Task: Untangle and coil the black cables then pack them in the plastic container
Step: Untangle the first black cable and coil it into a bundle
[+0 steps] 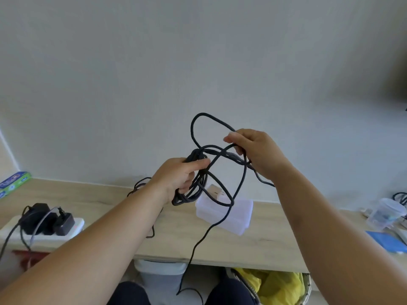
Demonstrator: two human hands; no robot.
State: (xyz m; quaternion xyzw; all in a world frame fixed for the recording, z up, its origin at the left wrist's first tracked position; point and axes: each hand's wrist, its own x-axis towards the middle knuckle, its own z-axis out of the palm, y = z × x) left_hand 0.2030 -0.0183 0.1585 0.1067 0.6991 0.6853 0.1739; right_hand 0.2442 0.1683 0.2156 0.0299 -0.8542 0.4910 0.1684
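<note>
Container [237, 219] on desk [275, 236]; power strip [44, 232] far left; cup [385, 213] right.

second cable [141, 181]: partly behind left forearm [99, 234] | colourful box [13, 181]: cropped (left edge)

Home desk corner: light-wood desk [275, 236] vs. plain white wall [132, 84]; white power strip [13, 230] w/ black adapters [63, 223] plugged in at left, clear lidded jar [385, 214] at right, white bin [160, 271] & basket [307, 282] w/ yellow bag [279, 287] underneath.
</note>
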